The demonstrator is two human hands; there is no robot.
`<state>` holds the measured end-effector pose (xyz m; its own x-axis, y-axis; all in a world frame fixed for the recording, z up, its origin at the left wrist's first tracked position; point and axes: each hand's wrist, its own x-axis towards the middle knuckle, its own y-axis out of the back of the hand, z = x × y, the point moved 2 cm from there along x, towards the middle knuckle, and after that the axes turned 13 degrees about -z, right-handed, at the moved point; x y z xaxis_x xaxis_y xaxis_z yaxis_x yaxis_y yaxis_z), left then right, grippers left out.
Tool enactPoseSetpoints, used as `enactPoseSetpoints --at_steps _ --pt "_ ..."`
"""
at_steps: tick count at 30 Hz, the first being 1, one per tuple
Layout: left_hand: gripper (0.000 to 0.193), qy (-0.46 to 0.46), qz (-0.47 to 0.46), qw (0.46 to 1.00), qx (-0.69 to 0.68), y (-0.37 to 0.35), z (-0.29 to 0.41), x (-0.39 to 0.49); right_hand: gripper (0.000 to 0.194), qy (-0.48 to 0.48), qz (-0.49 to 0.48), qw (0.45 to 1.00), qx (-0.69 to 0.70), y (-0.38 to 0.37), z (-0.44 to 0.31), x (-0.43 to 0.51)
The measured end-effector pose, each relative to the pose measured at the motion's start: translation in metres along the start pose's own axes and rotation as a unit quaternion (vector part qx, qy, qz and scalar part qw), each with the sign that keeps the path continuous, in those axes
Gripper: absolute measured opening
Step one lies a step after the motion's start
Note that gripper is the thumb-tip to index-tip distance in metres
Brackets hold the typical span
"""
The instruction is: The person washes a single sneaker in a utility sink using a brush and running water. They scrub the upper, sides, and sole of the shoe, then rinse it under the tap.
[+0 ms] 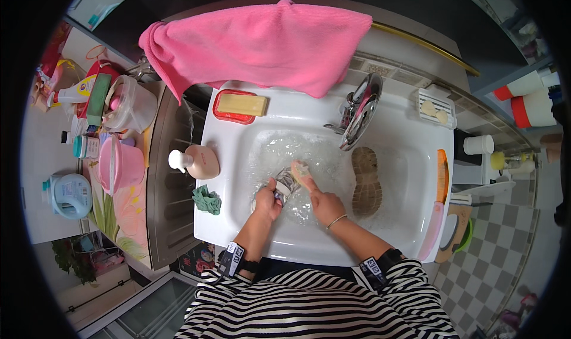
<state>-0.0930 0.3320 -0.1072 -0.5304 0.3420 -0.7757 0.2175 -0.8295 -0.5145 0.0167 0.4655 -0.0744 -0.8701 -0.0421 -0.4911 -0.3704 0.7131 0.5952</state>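
My left hand [267, 201] grips a wet shoe [284, 188] with a white and purple upper, low over the soapy water [308, 145] in a white washbasin [276, 245]. In my right hand [327, 208] is the handle of a pink scrubbing brush [302, 174]; its head is beside the shoe, touching or very near it. A second shoe [366, 182] lies to the right in the basin, its brown sole facing up. Part of the held shoe is hidden by my left hand and the water.
A chrome faucet [362, 111] overhangs the basin. On the rim are a yellow soap bar [242, 105] in a red dish, a pump bottle [203, 161], a green cloth [206, 199] and an orange comb [441, 174]. A pink towel [267, 49] hangs behind. Buckets and bottles stand at left.
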Motion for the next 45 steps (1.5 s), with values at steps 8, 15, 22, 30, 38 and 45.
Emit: enactPoseSetpoints --at_steps 8,15,22,30,38,45 --pt "0.030 0.011 -0.020 1.000 -0.019 0.014 -0.002 0.002 0.053 0.010 0.023 0.999 0.035 0.000 0.000 0.010" --pt "0.031 -0.003 0.015 1.000 0.010 0.015 -0.001 -0.002 0.019 -0.003 0.038 0.997 0.067 0.002 -0.011 0.002" --pt "0.031 -0.030 -0.048 0.998 -0.038 0.006 0.004 -0.006 0.044 0.082 -0.012 0.996 0.030 0.004 -0.017 0.003" --pt "0.033 0.003 -0.077 0.997 -0.030 0.013 0.007 0.001 0.041 0.092 -0.041 0.994 0.031 0.006 -0.029 0.002" --pt "0.038 0.006 -0.037 0.999 -0.021 0.012 0.003 0.013 0.043 -0.124 0.099 0.986 0.048 0.012 0.045 0.029" --pt "0.043 0.015 -0.086 0.995 -0.057 -0.004 0.007 0.005 0.036 0.058 0.045 0.997 0.035 -0.015 -0.015 -0.001"
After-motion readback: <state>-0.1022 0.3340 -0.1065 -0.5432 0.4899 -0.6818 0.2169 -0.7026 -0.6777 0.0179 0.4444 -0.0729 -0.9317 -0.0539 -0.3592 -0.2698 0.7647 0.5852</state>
